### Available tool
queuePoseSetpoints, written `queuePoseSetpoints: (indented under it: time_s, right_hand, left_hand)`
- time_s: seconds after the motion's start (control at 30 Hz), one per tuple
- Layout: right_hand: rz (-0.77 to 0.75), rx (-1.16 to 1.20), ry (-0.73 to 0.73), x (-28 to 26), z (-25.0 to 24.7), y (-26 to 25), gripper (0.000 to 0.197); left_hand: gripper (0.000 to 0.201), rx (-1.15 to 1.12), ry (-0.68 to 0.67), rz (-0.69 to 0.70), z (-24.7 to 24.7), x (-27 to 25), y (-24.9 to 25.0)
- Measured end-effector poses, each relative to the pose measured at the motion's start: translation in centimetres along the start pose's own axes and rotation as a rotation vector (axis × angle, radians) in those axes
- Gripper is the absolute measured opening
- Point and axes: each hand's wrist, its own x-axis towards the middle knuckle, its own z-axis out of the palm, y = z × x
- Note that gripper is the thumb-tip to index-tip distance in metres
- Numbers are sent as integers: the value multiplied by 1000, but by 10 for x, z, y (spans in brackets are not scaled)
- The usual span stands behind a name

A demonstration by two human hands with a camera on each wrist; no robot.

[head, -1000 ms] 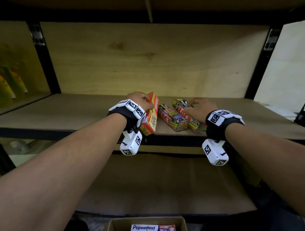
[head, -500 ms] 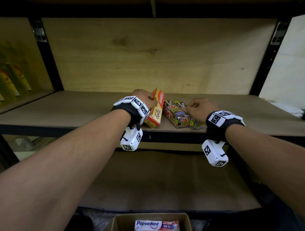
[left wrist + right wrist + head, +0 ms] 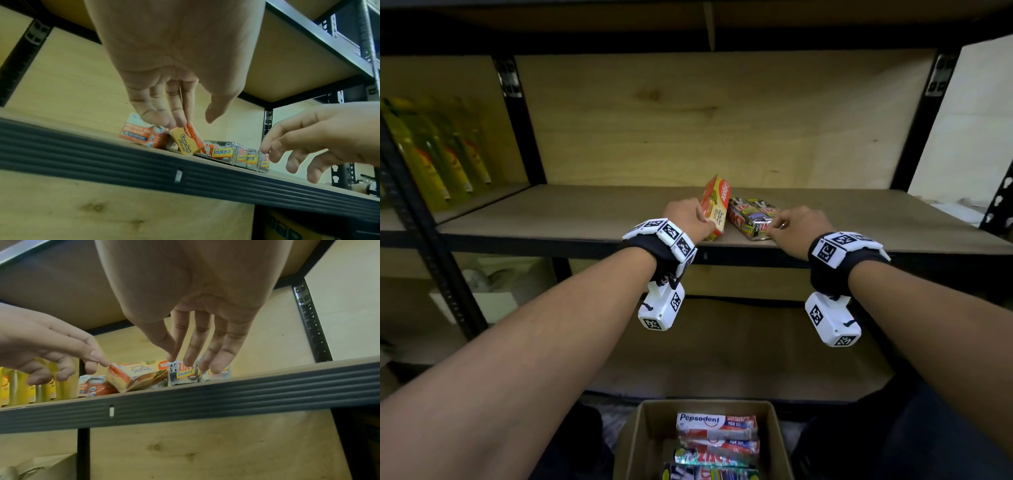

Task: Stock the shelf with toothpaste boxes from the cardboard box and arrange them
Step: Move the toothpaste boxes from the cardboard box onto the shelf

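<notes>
An orange-and-yellow toothpaste box (image 3: pixel 717 202) leans on its long edge near the front of the wooden shelf (image 3: pixel 551 219). My left hand (image 3: pixel 703 219) touches its near top corner with straight fingertips (image 3: pixel 176 121); the thumb hangs free beside it. To its right lie two silver toothpaste boxes (image 3: pixel 753 219) side by side. My right hand (image 3: pixel 777 228) rests straight fingertips (image 3: pixel 213 368) on their front ends. A red-and-white toothpaste box (image 3: pixel 139 134) lies left of the orange one, hidden in the head view. The cardboard box (image 3: pixel 643 431) below holds several more.
The shelf's black front rail (image 3: pixel 123 162) runs just under both wrists. Yellow bottles (image 3: pixel 441 154) fill the bay to the left, past a black upright post (image 3: pixel 524 120). Another board sits close above. Bare shelf board stretches to either side of the boxes.
The silver boxes have swung from a slant to point front to back, close against the orange box. My right hand drew back to their front ends. The left hand stayed on the orange box.
</notes>
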Motion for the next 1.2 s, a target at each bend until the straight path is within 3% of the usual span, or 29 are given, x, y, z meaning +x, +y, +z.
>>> queuePoseSetpoints:
  time_s: [0.1,0.23,0.3,0.6,0.8,1.07,1.2]
  right_hand:
    - [-43,-8,-41,-22,9,1,16]
    - [-95,41,-152,-47,29,6,17]
    - [-106,48,-216,-59,43,8,17]
    - [-188,-162,-516,-99,150,34,20]
    - [-113,-105,-668,-112,230,62,17]
    - [-1,-78,-804,-128,309,94,19]
    - [32,-90,-781,-131,339,105,27]
  left_hand:
    - [19,-55,-29,-15,6,-20,-2]
    - [27,4,-327,-21,22,-44,-11]
    - [30,9,-410,-58,36,-54,-21]
    - [28,24,-613,-206,133,-99,-83]
    - [24,-6,-774,-288,200,-129,-132]
    - [33,49,-1089,-329,278,-183,-204]
    - [78,73,-1138,-319,319,-209,-249]
